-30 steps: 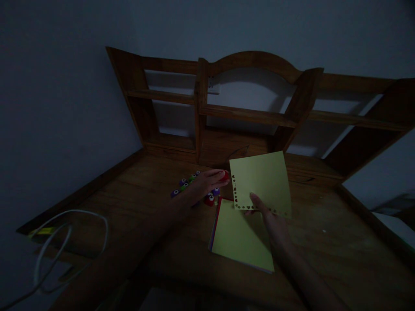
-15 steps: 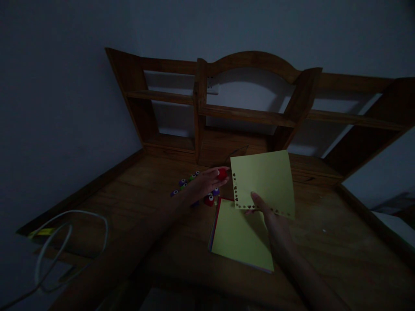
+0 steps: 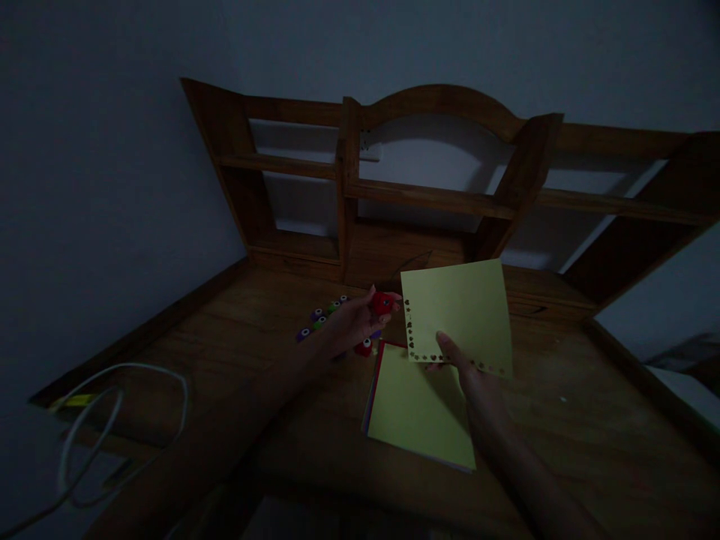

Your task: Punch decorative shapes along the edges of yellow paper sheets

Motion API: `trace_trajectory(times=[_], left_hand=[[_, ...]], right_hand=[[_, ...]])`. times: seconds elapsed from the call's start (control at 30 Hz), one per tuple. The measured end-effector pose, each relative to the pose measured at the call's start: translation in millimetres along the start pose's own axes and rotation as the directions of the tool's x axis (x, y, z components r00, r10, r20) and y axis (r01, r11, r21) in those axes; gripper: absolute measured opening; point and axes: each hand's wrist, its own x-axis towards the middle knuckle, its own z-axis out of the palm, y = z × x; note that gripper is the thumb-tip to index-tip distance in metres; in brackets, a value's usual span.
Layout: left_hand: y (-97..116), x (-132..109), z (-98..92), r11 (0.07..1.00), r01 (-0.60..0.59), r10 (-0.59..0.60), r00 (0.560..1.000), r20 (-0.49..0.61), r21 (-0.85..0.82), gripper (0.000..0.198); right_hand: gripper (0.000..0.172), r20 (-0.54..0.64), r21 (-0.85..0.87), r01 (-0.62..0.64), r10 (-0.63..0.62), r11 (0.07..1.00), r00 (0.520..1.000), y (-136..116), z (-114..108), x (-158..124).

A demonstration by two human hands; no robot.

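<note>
At the frame's centre, our left hand point(image 3: 360, 316) grips a small red object point(image 3: 383, 303); just right of it, our right hand point(image 3: 478, 382) pinches a yellow sheet point(image 3: 458, 304) above the paper stack point(image 3: 419, 412), lower centre.

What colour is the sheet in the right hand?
The sheet is pale yellow, in the head view.

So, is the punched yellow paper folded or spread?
Spread: the right hand holds the punched yellow paper, its broad face showing no fold.
</note>
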Motion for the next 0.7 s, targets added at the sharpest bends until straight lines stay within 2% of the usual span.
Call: trace_trajectory(times=[0.13, 0.23, 0.33, 0.43, 0.57, 0.7], left_hand=[[1.3, -1.8, 0.0, 0.998, 0.020, -0.021, 1.000, -0.010, -0.053, 0.023], [1.7, -2.7, 0.8, 0.997, 0.025, -0.023, 0.999, 0.034, -0.078, 0.019], [1.3, -2.7, 1.4, 0.998, 0.022, -0.018, 0.998, 0.061, -0.060, 0.018], [0.6, -2.1, 0.9, 1.000, 0.009, -0.008, 0.999, 0.035, -0.028, 0.015], [0.5, -2.3, -0.4, 1.000, 0.020, -0.019, 0.999, 0.034, -0.016, 0.013], [0.7, -3.0, -0.2, 1.000, 0.025, -0.024, 1.000, 0.016, -0.006, 0.017]], right_hand=[[0.042, 0.003, 0.007, 0.016, -0.016, 1.000, 1.000, 1.3, 1.1, 1.1], [0.042, -0.037, -0.013, 0.033, -0.033, 0.999, 0.999, 1.1, 1.9, 1.3], [0.044, -0.025, -0.023, 0.000, 0.000, 1.000, 1.000, -0.3, 1.5, 0.8], [0.044, 0.017, 0.002, -0.022, 0.022, 1.000, 1.000, -1.6, 0.4, 0.2], [0.042, 0.001, 0.013, -0.014, 0.014, 1.000, 1.000, -1.7, -0.3, 0.0], [0.042, 0.008, -0.014, -0.070, 0.070, 0.997, 0.997, 1.4, -0.5, 0.7]])
